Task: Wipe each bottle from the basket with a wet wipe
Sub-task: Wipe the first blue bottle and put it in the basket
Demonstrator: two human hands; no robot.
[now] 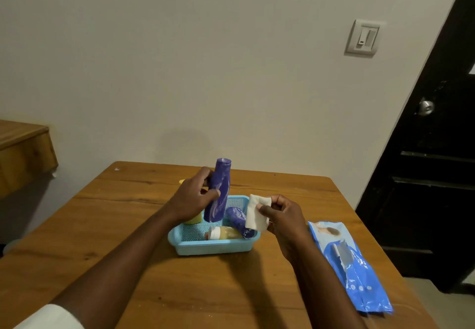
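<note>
My left hand (191,197) grips a tall dark blue bottle (219,190), held almost upright above the light blue basket (213,247). To its right, my right hand (281,219) pinches a folded white wet wipe (255,213) over the basket's right side, apart from the bottle. Inside the basket lie a second dark blue bottle (239,222) and a yellow bottle with a white cap (225,233). A yellow-green container (194,219) shows partly under my left wrist.
The basket stands on a wooden table (128,226) against a pale wall. A blue pack of wet wipes (347,264) lies on the table's right side. A small yellow object (182,181) peeks out behind my left hand. A black door (431,149) is at the right.
</note>
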